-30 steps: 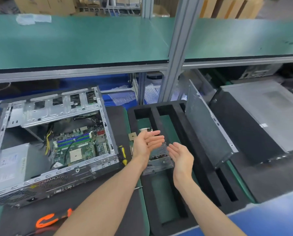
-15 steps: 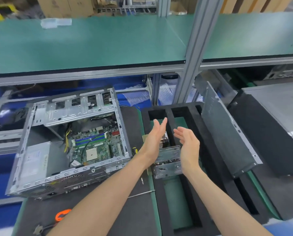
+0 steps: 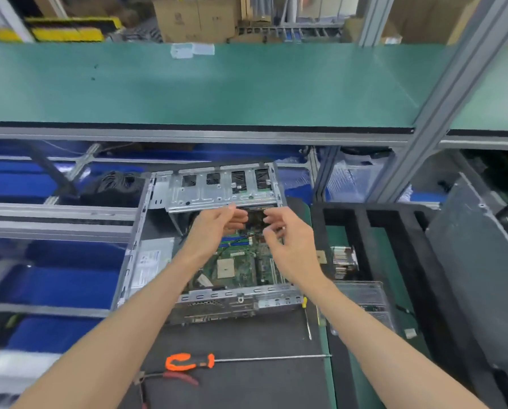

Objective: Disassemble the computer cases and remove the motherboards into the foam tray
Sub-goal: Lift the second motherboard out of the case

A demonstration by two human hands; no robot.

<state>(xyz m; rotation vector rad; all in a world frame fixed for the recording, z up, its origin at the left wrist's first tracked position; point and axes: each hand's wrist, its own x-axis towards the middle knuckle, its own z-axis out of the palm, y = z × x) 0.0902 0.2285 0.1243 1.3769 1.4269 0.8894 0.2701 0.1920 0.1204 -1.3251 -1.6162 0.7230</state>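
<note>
Both hands were moved from over the foam tray [image 3: 362, 219] into the open computer case [image 3: 217, 187]: left hand [image 3: 214, 225] and right hand [image 3: 288, 243], fingers loosely curled, grasp indeterminate, suggesting motherboard [image 3: 241, 270] removal being started.

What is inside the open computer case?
Inside the computer case: a green motherboard and a grey power supply. Both hands, left hand, right hand, cover the board's far part.

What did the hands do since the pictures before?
Both hands moved left, from above the foam tray to over the open computer case. The left hand and right hand now reach in above the motherboard, fingers curled; whether they grip anything is unclear. The case, the tray with its parts, and the orange screwdriver look unmoved.
</note>
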